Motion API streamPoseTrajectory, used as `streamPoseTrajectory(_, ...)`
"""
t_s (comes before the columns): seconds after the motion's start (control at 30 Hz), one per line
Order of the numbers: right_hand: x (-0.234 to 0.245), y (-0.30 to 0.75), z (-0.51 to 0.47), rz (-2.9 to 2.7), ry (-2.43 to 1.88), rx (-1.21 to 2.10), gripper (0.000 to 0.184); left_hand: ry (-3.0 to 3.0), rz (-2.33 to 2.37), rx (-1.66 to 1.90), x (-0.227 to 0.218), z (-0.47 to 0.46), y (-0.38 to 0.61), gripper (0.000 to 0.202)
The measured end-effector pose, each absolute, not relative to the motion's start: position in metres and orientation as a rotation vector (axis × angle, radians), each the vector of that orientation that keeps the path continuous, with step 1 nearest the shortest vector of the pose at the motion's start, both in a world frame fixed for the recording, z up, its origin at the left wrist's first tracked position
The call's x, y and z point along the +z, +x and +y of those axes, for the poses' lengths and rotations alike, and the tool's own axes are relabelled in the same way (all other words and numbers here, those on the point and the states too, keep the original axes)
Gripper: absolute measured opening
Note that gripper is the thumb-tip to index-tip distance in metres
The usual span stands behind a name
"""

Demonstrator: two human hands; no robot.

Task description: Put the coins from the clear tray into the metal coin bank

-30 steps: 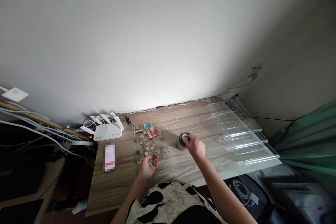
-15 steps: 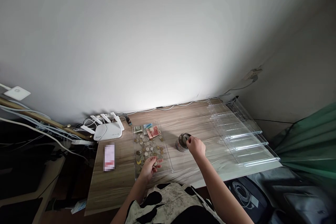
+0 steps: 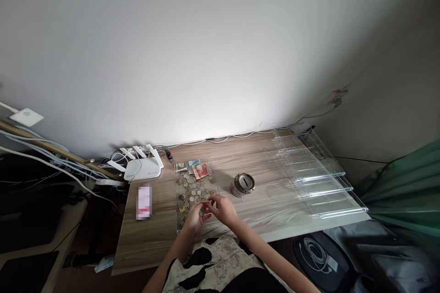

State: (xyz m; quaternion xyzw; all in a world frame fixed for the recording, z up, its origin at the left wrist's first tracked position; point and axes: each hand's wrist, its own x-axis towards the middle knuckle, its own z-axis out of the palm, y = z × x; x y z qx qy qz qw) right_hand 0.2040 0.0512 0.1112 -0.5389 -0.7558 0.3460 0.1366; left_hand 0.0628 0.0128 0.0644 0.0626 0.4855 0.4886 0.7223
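My left hand (image 3: 195,216) is curled over the near part of a clear tray (image 3: 177,226) and holds coins, only partly visible among its fingers. My right hand (image 3: 222,209) meets it there, thumb and fingertips pinched together at the left fingers; what lies in the pinch is hidden. Loose coins (image 3: 193,192) in silver and brass tones are scattered over the tray. At its far end lie a red banknote (image 3: 201,171), a blue banknote (image 3: 194,163) and a greenish banknote (image 3: 180,167). Right of the tray stands a round coin bank tin (image 3: 243,184), upright, a slot in its lid.
A white router (image 3: 142,168) with raised antennas sits at the back left, a blurred-out pink and white item (image 3: 144,202) in front of it. Clear plastic trays (image 3: 319,183) overlap at the desk's right end. Cables (image 3: 233,137) run along the wall. A green curtain (image 3: 409,183) hangs at right.
My right hand has moved left from the coin bank's lid to my left hand, leaving the slot in view. My left hand has stayed over the tray.
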Motion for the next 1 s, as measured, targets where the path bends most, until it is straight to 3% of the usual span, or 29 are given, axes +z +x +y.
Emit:
streamPoseTrajectory(0.17,0.105,0.192,0.053,-2.235,-1.548,1.052,0.023,0.130,1.052,1.096,0.063,0.010,0.063,0.026)
streamPoseTrajectory(0.43,0.090,0.194,0.062,-1.998,-1.567,1.411,0.022,0.099,1.223,1.003,0.065,0.010,0.063,0.015)
streamPoseTrajectory(0.53,0.088,0.199,0.056,-1.930,-1.606,1.319,0.014,0.067,1.166,1.005,0.067,0.010,0.063,0.010)
streamPoseTrajectory(0.73,0.099,0.208,0.042,-2.042,-1.566,0.984,0.018,0.035,1.053,0.984,0.064,0.010,0.068,0.011)
streamPoseTrajectory(0.93,0.104,0.207,0.037,-2.082,-1.694,0.922,0.005,0.109,1.016,0.973,0.064,0.007,0.073,0.021)
streamPoseTrajectory(1.0,0.104,0.213,0.043,-1.992,-1.703,0.952,0.008,0.135,1.044,0.950,0.067,0.008,0.071,0.019)
